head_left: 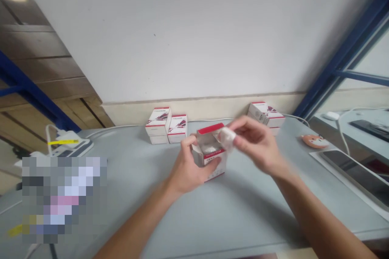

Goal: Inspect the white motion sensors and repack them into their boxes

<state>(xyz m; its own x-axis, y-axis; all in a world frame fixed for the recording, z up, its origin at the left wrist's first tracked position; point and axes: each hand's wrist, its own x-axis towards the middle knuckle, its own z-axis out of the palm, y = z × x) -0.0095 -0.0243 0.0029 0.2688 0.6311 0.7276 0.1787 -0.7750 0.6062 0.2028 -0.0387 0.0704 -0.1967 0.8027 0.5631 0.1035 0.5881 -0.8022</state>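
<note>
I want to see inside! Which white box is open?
The box held in the left hand. Its top gapes open, while the boxes stacked by the wall look closed.

white carton [212, 168], red band [210, 128]; white bundle [226, 135]; grey table [249, 214]

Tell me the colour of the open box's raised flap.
The flap is red, best seen in the head view.

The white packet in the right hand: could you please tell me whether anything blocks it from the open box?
Nothing visible: the packet in the right hand is at the open box in the left hand.
</note>
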